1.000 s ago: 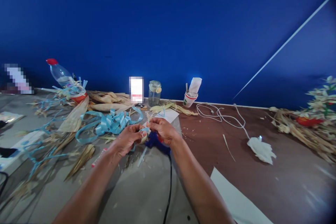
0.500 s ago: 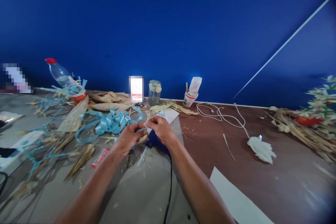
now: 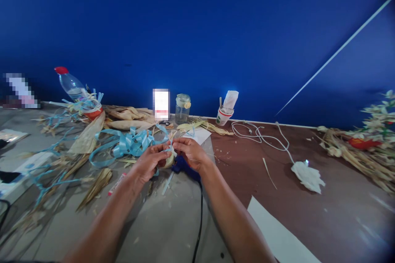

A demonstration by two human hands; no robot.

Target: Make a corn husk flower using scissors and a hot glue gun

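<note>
One cup (image 3: 222,116) near one o'clock holds something white (image 3: 231,99); left hand (image 3: 150,161) and right hand (image 3: 191,153) tightly pinch narrow ribbon (image 3: 171,143); counter (image 3: 237,164) ends toward twelve.

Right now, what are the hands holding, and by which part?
A thin blue strip, pinched in the fingers of the left hand and right hand; exactly where along it is too small to tell.

Looks like a craft workspace: table (image 3: 160,222) strewn with blue ribbon (image 3: 132,141), dried husks (image 3: 95,187), paper (image 3: 276,230) and a half-hidden corded tool (image 3: 187,169), probably a glue gun.
</note>
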